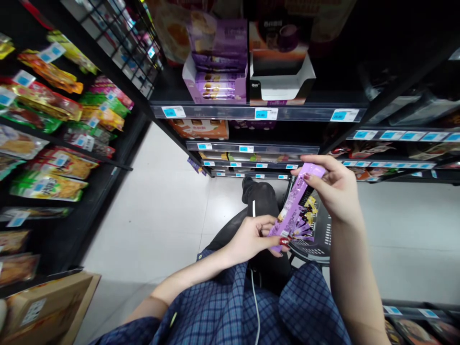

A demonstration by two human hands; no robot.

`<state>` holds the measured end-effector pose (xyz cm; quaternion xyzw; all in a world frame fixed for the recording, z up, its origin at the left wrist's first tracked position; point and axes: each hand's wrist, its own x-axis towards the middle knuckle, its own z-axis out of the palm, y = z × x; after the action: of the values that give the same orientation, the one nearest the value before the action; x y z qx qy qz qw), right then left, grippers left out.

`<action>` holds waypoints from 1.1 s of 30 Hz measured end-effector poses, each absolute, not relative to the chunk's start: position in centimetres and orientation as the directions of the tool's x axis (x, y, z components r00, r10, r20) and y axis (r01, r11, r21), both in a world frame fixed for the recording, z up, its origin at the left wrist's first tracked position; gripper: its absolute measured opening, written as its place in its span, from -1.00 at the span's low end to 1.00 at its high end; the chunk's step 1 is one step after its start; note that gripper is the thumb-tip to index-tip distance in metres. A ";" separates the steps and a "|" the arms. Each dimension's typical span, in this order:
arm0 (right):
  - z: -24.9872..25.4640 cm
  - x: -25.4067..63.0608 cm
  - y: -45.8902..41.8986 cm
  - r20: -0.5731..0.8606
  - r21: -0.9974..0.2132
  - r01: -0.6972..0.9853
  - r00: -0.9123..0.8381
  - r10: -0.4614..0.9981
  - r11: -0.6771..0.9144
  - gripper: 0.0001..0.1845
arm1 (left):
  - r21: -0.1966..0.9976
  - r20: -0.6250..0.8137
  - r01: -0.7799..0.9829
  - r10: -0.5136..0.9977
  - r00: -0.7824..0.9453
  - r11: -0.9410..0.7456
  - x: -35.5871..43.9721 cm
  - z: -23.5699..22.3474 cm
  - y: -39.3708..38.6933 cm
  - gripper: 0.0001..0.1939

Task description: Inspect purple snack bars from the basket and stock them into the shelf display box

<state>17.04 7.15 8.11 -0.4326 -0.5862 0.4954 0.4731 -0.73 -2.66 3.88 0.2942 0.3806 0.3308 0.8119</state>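
A long purple stick packet [293, 203] with printed text is held at a slant between my two hands. My left hand [257, 237] pinches its lower end, thumb on top. At the upper end my right hand [332, 184] grips it between thumb and fingers. Just below and behind it, a dark basket [319, 249] holds several purple packets [302, 227] and some yellow and black ones [311, 208]. On the shelf ahead stands an open purple display box [189, 79] with similar purple packets [219, 86] inside.
Beside the purple box is a dark open display box [305, 76] with a white interior. Price tags line the shelf edge [223, 112]. Bagged snacks [53, 167] fill the left rack, and a cardboard box [46, 306] sits at lower left. Pale floor tiles [154, 201] lie between.
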 end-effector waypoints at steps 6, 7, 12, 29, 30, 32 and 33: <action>7.1 17.0 7.9 0.012 -0.995 0.094 -0.131 0.991 0.024 -0.71 | 0.706 -0.437 -0.337 0.757 0.485 0.623 -0.8 4.3 -2.5 -0.65; 6.9 17.0 8.1 -0.007 -0.996 0.091 -0.129 0.992 0.004 -0.70 | 0.698 -0.435 -0.349 0.756 0.489 0.626 -0.8 4.4 -2.5 -0.64; 6.0 16.9 8.6 -0.079 -0.995 0.073 -0.129 0.988 -0.070 -0.68 | 0.679 -0.438 -0.362 0.748 0.498 0.639 -0.9 4.3 -2.3 -0.63; 5.7 16.8 8.4 -0.063 -0.996 0.077 -0.144 0.988 -0.053 -0.70 | 0.679 -0.458 -0.332 0.731 0.506 0.654 -0.9 4.0 -2.1 -0.63; 5.7 16.8 8.4 -0.050 -0.997 0.064 -0.145 0.988 -0.041 -0.69 | 0.670 -0.447 -0.346 0.729 0.519 0.657 -1.0 3.8 -2.1 -0.62; 5.8 17.0 8.2 -0.018 -1.000 0.012 -0.153 0.988 -0.016 -0.66 | 0.623 -0.401 -0.390 0.705 0.585 0.678 -1.0 3.5 -2.1 -0.58; 5.8 17.0 8.1 0.000 -1.000 -0.027 -0.158 0.987 -0.004 -0.64 | 0.588 -0.362 -0.409 0.679 0.639 0.698 -1.1 3.3 -2.1 -0.53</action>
<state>17.01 8.11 5.78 -0.4524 -0.5308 0.5452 0.4651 -1.11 -2.06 3.25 0.2332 0.2897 0.3110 0.8746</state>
